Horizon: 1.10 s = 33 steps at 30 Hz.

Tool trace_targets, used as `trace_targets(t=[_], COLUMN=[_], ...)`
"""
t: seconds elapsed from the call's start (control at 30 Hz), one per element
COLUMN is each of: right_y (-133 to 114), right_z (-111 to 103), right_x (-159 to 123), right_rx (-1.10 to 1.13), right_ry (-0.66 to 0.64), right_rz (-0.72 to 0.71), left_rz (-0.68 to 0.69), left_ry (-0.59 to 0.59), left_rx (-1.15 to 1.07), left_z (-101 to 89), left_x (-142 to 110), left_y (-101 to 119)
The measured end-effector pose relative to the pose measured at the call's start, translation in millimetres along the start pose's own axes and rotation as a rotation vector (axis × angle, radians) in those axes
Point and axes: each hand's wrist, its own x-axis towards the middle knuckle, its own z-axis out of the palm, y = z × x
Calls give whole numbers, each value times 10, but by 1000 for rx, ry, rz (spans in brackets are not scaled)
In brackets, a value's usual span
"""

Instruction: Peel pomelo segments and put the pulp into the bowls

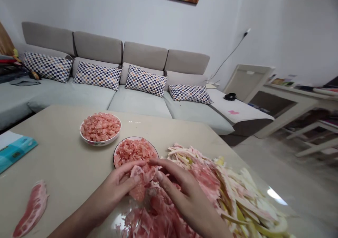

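Left hand (116, 188) clamps a pink pomelo segment (137, 183) above a heap of peeled rind and membrane (224, 195). Right hand (182, 192) lies alongside, fingertips near the left hand; its grip is indeterminate. Plate of pulp (134, 151) stands directly ahead.

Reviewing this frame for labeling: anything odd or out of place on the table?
Yes: a pink strip of citrus membrane lies alone on the table at lower left, well apart from the heap of pink and yellow peel on the right. That heap also sprawls loosely toward the table's edge.
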Motion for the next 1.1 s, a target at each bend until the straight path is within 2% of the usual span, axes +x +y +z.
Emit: trace_targets(t=[0.2, 0.3, 0.43, 0.53, 0.63, 0.8, 0.97, 1.1], right_y=[-15, -31, -53, -62, -67, -59, -29, -33], right_z=[174, 218, 201, 187, 187, 185, 168, 145], right_x=[-6, 5, 6, 4, 4, -9, -2, -3], right_rx=[-19, -42, 34, 112, 190, 366, 540, 517], right_ry=[-93, -111, -158, -146, -130, -179, -233, -236], right_rz=[46, 41, -37, -61, -29, 41, 103, 96], left_rz=[12, -4, -20, -20, -1, 14, -73, -118], left_ry=[58, 34, -19, -43, -67, -97, -66, -68], left_rx=[183, 194, 101, 21, -27, -75, -210, -303], left_z=[18, 21, 29, 38, 37, 24, 31, 47], left_x=[-61, -86, -87, -83, -73, -53, -76, -94], left_y=[26, 30, 43, 51, 47, 32, 13, 6])
